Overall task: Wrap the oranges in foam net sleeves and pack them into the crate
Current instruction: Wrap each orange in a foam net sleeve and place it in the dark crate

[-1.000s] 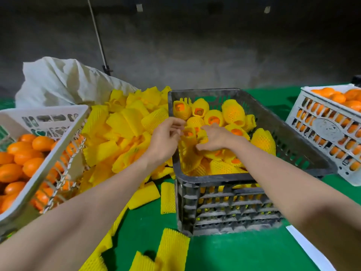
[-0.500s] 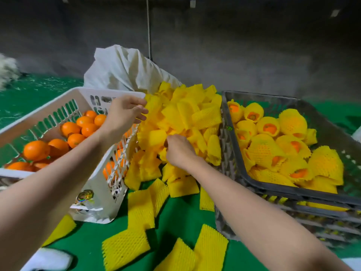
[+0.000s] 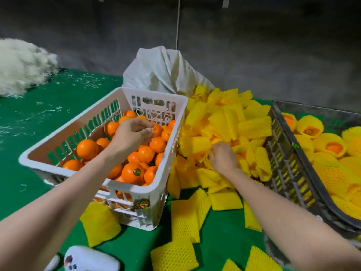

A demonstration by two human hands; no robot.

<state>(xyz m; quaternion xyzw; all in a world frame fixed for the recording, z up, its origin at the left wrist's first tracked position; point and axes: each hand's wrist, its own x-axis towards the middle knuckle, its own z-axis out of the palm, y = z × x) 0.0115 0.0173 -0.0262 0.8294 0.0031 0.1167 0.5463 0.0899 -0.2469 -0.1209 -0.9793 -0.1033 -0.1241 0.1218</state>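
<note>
Bare oranges (image 3: 132,172) fill a white slotted basket (image 3: 156,94) at the left. My left hand (image 3: 130,136) hovers over them with its fingers loosely curled downward and nothing in its grasp. A heap of yellow foam net sleeves (image 3: 224,122) lies between the basket and a dark grey crate (image 3: 283,155) at the right. My right hand (image 3: 222,158) is dug into the heap and grips a sleeve with curled fingers. Oranges wrapped in sleeves (image 3: 330,145) fill the crate.
Loose sleeves (image 3: 183,218) lie scattered on the green table (image 3: 39,124) in front. Behind the heap stands a white sack (image 3: 162,71). A pile of white fluff (image 3: 19,65) sits far left. A white device (image 3: 88,259) lies at the near edge.
Both hands left the dark crate and swung left. My left hand moved over the basket of bare oranges. My right hand went into the sleeve heap and closed on a sleeve.
</note>
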